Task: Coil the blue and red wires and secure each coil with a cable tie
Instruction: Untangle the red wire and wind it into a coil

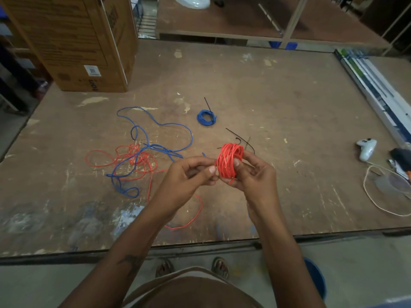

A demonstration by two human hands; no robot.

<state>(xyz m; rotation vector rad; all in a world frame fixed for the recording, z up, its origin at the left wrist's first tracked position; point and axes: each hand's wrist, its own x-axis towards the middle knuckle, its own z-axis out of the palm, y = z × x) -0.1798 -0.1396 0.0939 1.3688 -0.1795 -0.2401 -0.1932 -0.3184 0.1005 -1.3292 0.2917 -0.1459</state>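
Observation:
A red wire coil (229, 160) is held above the worn table (278, 103). My right hand (253, 174) grips it from the right, thumb across the loops. My left hand (193, 174) pinches the coil's left edge with curled fingers. A finished blue coil (206, 117) with a black cable tie (208, 104) sticking up lies further back. Loose black cable ties (238, 137) lie just behind the red coil. A tangle of loose blue wire (155, 138) and red wire (133, 158) spreads on the left, and one red strand (195, 216) trails beneath my left forearm.
A tall cardboard box (73, 41) stands at the back left. At the right edge lie a white game controller (367, 148) and a looped white cord (382, 196). Metal rails (373, 83) run along the far right. A blue bucket (315, 278) sits on the floor.

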